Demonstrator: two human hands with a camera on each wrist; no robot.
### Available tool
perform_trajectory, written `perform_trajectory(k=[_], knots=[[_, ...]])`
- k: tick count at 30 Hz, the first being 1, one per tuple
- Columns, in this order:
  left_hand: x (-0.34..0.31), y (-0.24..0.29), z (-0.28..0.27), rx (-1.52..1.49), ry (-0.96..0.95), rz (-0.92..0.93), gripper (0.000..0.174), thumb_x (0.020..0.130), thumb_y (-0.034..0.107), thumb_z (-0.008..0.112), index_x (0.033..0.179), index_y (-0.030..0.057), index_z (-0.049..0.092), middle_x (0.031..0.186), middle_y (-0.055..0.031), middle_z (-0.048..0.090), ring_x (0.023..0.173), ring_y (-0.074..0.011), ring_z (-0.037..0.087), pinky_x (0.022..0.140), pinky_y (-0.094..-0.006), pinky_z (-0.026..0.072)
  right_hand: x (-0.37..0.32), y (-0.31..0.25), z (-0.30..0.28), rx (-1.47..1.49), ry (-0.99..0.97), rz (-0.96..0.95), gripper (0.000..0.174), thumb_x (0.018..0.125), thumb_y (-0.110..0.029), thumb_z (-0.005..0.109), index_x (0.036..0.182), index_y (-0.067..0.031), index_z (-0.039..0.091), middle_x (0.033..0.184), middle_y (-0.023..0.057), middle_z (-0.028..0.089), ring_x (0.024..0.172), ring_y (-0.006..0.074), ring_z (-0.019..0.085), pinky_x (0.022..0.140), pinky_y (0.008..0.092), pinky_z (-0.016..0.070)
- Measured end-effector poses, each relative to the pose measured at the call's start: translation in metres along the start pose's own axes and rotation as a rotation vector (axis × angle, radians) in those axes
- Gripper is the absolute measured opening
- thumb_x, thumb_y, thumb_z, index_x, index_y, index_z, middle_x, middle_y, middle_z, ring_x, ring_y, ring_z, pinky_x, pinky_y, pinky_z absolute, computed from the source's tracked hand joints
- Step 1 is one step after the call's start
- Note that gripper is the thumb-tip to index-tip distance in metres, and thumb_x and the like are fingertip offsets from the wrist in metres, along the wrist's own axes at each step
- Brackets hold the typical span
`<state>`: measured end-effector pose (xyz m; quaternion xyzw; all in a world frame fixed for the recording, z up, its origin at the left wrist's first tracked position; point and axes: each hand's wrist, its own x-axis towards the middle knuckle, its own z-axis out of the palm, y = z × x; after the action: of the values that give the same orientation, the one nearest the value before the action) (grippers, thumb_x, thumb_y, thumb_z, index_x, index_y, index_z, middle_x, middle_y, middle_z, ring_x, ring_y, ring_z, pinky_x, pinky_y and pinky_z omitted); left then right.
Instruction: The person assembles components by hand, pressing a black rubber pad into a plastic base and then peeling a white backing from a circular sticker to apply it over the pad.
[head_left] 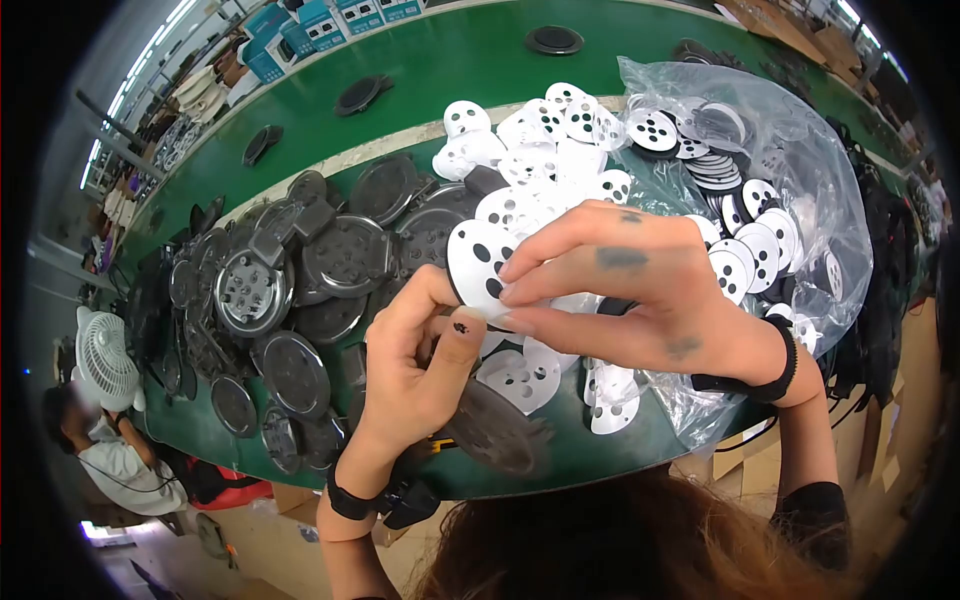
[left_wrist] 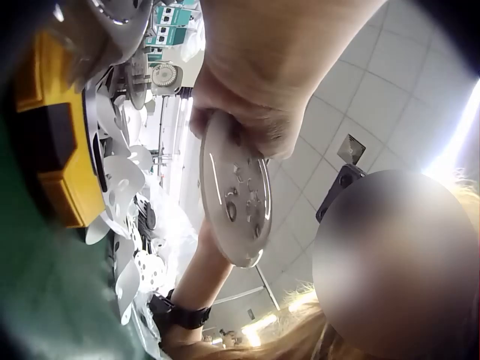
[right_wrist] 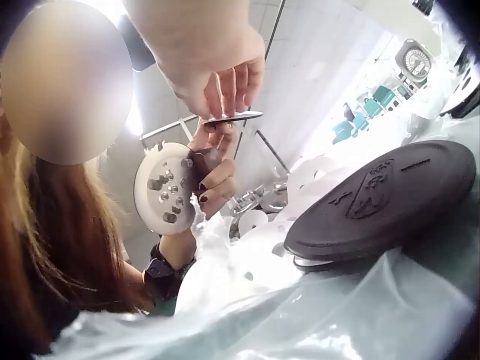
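In the head view, a thin white disc with dark holes [head_left: 474, 262] is held between the two hands. The thumb and fingers of my right hand [head_left: 640, 285] pinch it near its right edge. Fingertips of my left hand [head_left: 412, 372] are at its lower left edge. Seen from the right wrist, the disc [right_wrist: 238, 118] is edge-on, with a dark underside. My left hand also grips a round plastic part with small posts [right_wrist: 163, 187], which hangs below its fingers. The left wrist view shows this same part [left_wrist: 236, 199] close up, tilted on edge.
Dark round plastic parts [head_left: 345, 255] pile up on the green table at left. White holed discs [head_left: 520, 380] lie loose in the middle. A clear plastic bag [head_left: 840, 230] with more discs spreads at right. A yellow-and-black object [left_wrist: 64, 195] lies close to the left wrist.
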<state>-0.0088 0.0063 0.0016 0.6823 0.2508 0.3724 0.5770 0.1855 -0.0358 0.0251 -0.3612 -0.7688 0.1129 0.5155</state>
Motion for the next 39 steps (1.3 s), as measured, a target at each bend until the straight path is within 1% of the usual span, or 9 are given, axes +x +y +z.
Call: perform_trajectory(k=[4, 11, 13, 17, 19, 20, 22, 28, 39], knots=[[-0.001, -0.001, 0.001, 0.028, 0.023, 0.082, 0.021, 0.092, 0.021, 0.054, 0.084, 0.0020, 0.049, 0.061, 0.0037, 0.049, 0.052, 0.0016, 0.037, 0.045, -0.0155, 0.0245, 0.001, -0.004, -0.002, 0.078, -0.026, 0.071, 0.016, 0.070, -0.005, 0.071, 0.083, -0.0001, 0.064, 0.082, 0.0093, 0.064, 0.068, 0.0231, 0.064, 0.058, 0.0277, 0.0512], [0.000, -0.003, 0.006, 0.156, 0.093, 0.155, 0.019, 0.090, 0.017, 0.056, 0.082, 0.0001, 0.050, 0.066, -0.0005, 0.054, 0.054, -0.0010, 0.042, 0.047, -0.0165, 0.0311, -0.003, -0.007, -0.001, 0.050, -0.089, 0.116, 0.016, 0.072, -0.007, 0.070, 0.086, -0.0009, 0.063, 0.083, 0.0084, 0.064, 0.069, 0.0230, 0.064, 0.057, 0.0290, 0.0512], [0.000, -0.003, 0.007, 0.212, 0.102, 0.192, 0.018, 0.089, 0.014, 0.057, 0.081, -0.0003, 0.051, 0.066, -0.0020, 0.054, 0.054, -0.0027, 0.044, 0.048, -0.0174, 0.0330, -0.008, -0.006, 0.006, -0.183, -0.014, -0.079, 0.019, 0.072, -0.009, 0.069, 0.088, -0.0017, 0.062, 0.087, 0.0068, 0.063, 0.071, 0.0220, 0.064, 0.054, 0.0285, 0.0515], [0.000, -0.005, 0.012, 0.325, 0.155, 0.316, 0.013, 0.085, 0.009, 0.059, 0.080, -0.0011, 0.053, 0.067, -0.0055, 0.055, 0.054, -0.0079, 0.049, 0.049, -0.0194, 0.0373, -0.014, -0.013, 0.011, -0.324, 0.017, -0.095, 0.021, 0.070, -0.008, 0.069, 0.088, -0.0029, 0.060, 0.091, 0.0058, 0.063, 0.072, 0.0203, 0.064, 0.050, 0.0279, 0.0516], [-0.001, -0.006, 0.011, 0.354, 0.149, 0.331, 0.012, 0.085, 0.008, 0.059, 0.080, -0.0013, 0.053, 0.067, -0.0060, 0.056, 0.054, -0.0089, 0.050, 0.049, -0.0196, 0.0382, -0.013, -0.017, 0.008, -0.332, 0.007, -0.113, 0.029, 0.063, 0.004, 0.071, 0.091, -0.0010, 0.064, 0.094, 0.0109, 0.065, 0.070, 0.0206, 0.066, 0.056, 0.0250, 0.0555], [-0.001, -0.007, 0.011, 0.384, 0.146, 0.346, 0.011, 0.085, 0.007, 0.059, 0.081, -0.0015, 0.053, 0.067, -0.0065, 0.056, 0.054, -0.0100, 0.051, 0.050, -0.0198, 0.0391, -0.014, -0.017, 0.008, -0.333, 0.008, -0.111, 0.029, 0.063, 0.004, 0.071, 0.091, -0.0010, 0.064, 0.094, 0.0109, 0.065, 0.070, 0.0206, 0.066, 0.056, 0.0250, 0.0555], [-0.001, -0.006, 0.012, 0.365, 0.146, 0.348, 0.010, 0.084, 0.007, 0.058, 0.081, -0.0016, 0.053, 0.067, -0.0065, 0.056, 0.054, -0.0096, 0.050, 0.050, -0.0197, 0.0389, -0.015, -0.017, 0.010, -0.375, 0.042, -0.090, 0.018, 0.068, -0.007, 0.069, 0.083, -0.0038, 0.059, 0.090, 0.0069, 0.063, 0.071, 0.0207, 0.064, 0.048, 0.0289, 0.0518], [-0.003, -0.001, 0.010, 0.313, 0.154, 0.303, 0.010, 0.084, 0.006, 0.058, 0.080, -0.0017, 0.053, 0.068, -0.0065, 0.056, 0.055, -0.0083, 0.049, 0.050, -0.0199, 0.0384, -0.008, -0.016, 0.004, -0.161, 0.017, -0.039, 0.018, 0.069, -0.007, 0.070, 0.084, -0.0036, 0.060, 0.086, 0.0086, 0.064, 0.068, 0.0246, 0.064, 0.052, 0.0307, 0.0530], [-0.001, -0.006, 0.010, 0.396, 0.152, 0.364, 0.013, 0.083, 0.006, 0.061, 0.078, -0.0020, 0.053, 0.069, -0.0085, 0.056, 0.055, -0.0137, 0.049, 0.050, -0.0220, 0.0391, -0.015, -0.016, 0.010, -0.290, 0.027, -0.048, 0.018, 0.069, -0.009, 0.070, 0.082, -0.0040, 0.059, 0.084, 0.0076, 0.063, 0.067, 0.0220, 0.063, 0.047, 0.0299, 0.0510]])
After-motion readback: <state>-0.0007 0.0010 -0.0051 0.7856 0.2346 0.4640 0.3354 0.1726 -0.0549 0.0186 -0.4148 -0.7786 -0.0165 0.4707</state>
